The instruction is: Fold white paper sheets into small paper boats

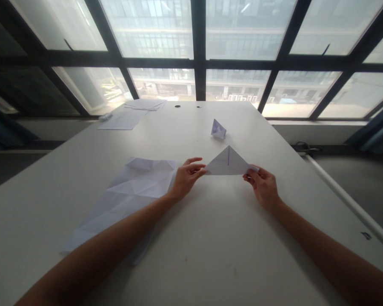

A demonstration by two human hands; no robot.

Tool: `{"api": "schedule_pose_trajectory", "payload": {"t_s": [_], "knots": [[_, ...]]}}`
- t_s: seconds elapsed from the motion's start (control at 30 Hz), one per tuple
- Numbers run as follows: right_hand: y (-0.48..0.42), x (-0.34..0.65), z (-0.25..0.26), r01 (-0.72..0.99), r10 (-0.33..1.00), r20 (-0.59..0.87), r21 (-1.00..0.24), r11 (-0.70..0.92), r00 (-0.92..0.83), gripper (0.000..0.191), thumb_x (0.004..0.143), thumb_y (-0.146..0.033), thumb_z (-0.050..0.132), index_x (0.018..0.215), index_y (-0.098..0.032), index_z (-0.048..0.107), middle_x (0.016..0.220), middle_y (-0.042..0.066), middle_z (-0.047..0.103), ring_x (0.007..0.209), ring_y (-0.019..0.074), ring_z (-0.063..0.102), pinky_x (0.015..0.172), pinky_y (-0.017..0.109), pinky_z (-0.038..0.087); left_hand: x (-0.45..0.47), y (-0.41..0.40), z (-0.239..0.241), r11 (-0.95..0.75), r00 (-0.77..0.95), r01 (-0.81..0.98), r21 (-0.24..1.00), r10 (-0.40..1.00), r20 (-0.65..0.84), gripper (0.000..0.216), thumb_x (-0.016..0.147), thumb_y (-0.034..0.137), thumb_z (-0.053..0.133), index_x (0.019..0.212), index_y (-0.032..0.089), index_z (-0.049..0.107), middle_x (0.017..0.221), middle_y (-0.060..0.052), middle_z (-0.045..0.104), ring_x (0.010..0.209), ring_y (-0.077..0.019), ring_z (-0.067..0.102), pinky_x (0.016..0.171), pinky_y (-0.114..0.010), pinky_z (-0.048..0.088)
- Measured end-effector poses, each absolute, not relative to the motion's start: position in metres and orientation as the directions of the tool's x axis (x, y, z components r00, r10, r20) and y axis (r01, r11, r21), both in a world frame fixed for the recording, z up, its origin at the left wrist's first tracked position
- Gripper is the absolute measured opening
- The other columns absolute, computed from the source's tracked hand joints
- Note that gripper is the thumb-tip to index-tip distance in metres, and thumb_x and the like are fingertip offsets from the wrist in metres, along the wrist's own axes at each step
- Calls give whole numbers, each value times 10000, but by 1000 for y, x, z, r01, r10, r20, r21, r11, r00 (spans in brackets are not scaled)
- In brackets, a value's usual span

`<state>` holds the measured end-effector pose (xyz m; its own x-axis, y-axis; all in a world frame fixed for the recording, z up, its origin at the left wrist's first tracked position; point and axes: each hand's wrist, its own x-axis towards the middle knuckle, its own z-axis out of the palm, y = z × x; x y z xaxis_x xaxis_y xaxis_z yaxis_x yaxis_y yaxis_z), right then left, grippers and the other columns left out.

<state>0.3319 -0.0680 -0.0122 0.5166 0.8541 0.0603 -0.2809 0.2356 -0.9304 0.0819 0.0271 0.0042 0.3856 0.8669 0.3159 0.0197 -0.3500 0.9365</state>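
A sheet of white paper folded into a triangle [223,163] is held out between my two hands, its point facing away from me and a dark crease line running down its middle. My left hand [187,176] pinches the left corner between thumb and fingers. At the right corner, my right hand [262,183] is closed on the paper with thumb and fingertips. Just beyond the triangle stands a small folded paper piece [218,129]. Left of my left hand lies a large creased paper sheet [132,187], partly hidden under my forearm.
Several flat paper sheets [124,120] lie at the far left of the white table [207,246]. Two dark round spots mark the table's far end. Behind it rise large windows with dark frames [198,46]. A dark cable [306,147] sits past the right edge.
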Motion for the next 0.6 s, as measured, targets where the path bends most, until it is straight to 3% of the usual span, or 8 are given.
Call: {"api": "schedule_pose_trajectory", "payload": {"t_s": [0.17,0.3,0.4,0.6], "knots": [[-70,330,-10,-264,871,67,-939,220,487,382,628,-395,882,913,-180,745,743,20,710,619,147,641,707,381,595,84,28,0,-346,408,18,938,859,309,271,769,433,773,839,171,776,1176,-106,642,1031,-216,645,866,-332,565],[-72,331,-7,-330,917,86,-916,226,390,367,710,-515,804,875,-196,725,831,39,730,674,176,681,705,373,600,84,30,-4,-204,425,23,979,888,176,337,818,475,719,928,162,777,866,-82,736,788,-190,681,744,-334,574],[-72,334,-6,-413,932,55,-886,210,358,411,785,-619,683,799,-208,688,803,39,719,663,193,693,627,339,591,84,31,-4,-137,420,-11,990,899,129,377,794,489,741,949,146,773,786,-74,740,715,-184,679,709,-327,568],[-74,337,-4,-380,954,46,-910,163,298,244,750,-413,757,822,-184,711,751,30,692,632,164,661,565,274,549,82,34,-6,-95,388,-53,994,915,108,411,753,501,778,955,143,771,788,-68,740,699,-172,671,743,-333,568]]}}
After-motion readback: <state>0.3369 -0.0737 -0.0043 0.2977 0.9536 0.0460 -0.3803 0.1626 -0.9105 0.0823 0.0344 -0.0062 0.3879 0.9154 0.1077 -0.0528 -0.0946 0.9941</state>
